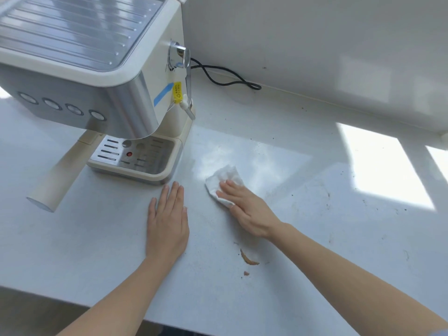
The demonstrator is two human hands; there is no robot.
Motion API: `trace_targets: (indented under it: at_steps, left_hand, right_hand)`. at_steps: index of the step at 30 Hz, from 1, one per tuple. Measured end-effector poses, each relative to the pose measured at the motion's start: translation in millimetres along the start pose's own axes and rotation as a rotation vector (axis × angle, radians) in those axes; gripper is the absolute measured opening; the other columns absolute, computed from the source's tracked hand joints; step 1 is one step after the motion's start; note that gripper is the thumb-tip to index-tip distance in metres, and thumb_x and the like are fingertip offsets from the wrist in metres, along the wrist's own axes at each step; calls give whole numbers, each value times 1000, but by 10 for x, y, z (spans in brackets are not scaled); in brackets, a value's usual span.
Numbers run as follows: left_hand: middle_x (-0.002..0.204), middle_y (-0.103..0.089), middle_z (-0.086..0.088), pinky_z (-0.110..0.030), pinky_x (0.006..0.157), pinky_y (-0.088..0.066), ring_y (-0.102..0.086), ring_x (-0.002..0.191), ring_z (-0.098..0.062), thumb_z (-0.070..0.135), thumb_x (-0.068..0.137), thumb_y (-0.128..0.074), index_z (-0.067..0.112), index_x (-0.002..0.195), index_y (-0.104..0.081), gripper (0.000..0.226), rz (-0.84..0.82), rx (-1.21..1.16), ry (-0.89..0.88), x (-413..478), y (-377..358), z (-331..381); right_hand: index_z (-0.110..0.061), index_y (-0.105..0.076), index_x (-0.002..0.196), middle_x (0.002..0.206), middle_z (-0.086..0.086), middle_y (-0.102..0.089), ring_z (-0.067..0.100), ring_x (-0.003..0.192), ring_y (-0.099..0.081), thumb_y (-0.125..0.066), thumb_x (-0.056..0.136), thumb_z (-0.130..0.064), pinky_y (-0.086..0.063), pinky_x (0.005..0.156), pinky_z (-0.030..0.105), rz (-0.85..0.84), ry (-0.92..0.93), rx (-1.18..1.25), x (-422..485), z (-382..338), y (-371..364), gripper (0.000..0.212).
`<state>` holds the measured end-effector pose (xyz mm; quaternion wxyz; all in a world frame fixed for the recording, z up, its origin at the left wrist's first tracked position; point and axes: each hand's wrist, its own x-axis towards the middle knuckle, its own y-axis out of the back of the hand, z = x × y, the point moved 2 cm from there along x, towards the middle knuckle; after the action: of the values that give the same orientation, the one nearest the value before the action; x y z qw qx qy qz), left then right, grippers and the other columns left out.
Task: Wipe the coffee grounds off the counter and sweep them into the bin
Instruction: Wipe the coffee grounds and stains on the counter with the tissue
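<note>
1. Presses a crumpled white cloth (225, 178) onto the tabletop (97, 251) with the right grip (244, 209): fingers straight and together, released rather than clenched, fingertips on the cloth's near half.
2. Rests the left grip (167, 224) palm down on bare tabletop, fingers straight, released, holding nothing; sits just left of the cloth and just near of the coffee machine (97, 69).
3. Shows coffee grounds (249, 260) as a brown smear on the tabletop, near of the right grip and beside that forearm.
4. Shows finer dark specks (327, 197) scattered further right.
5. Shows, on the machine, a drip tray (135, 154), a cream handle (58, 175) jutting near-left, and a steam wand (188, 93) on its right side.
6. Shows a black cord (225, 77) lying along the far wall.
</note>
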<state>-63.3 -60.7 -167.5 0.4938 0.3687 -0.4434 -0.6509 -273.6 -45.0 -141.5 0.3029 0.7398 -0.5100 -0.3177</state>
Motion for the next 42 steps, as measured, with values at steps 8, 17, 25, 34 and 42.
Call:
trace_targets:
  at_steps: [8,17,25,34,42]
  left_hand:
    - [157,-23,-1,-41,117,-13,-16,146,-18,18,98,-34,12,147,-27,50,3,6,-2,-4,9,-17]
    - [158,-18,2,-37,118,-6,-9,147,-14,19,100,-28,14,148,-24,49,16,-34,10,11,13,-22]
    - [158,-19,5,-32,118,-1,-8,147,-10,20,100,-26,17,148,-26,48,42,-112,19,5,-18,-50]
    - [157,-20,6,-31,119,0,-8,146,-8,24,99,-22,17,147,-28,49,50,-173,20,14,-11,-58]
    - [153,-31,5,-24,117,-1,-17,143,-4,25,94,-24,16,144,-34,52,102,-347,25,9,41,-50]
  right_hand:
    - [-17,-47,139,154,-1,-31,6,145,-13,-37,99,-12,-6,118,22,-117,91,71,-429,-370,-294,42]
    - [-32,-56,130,145,-16,-45,-9,137,-27,-38,99,-20,-19,115,18,-65,-102,399,-636,-535,-359,38]
    - [-38,-69,105,101,-17,-73,1,100,-64,-36,88,-27,-47,80,12,521,-263,811,-67,-223,434,39]
    - [-18,-51,136,150,1,-40,14,143,-28,-36,102,-23,-15,112,18,239,-207,94,736,100,248,38]
    - [-21,-49,138,153,-2,-33,7,144,-18,-35,100,-17,-6,116,17,-13,51,17,393,-238,-157,41]
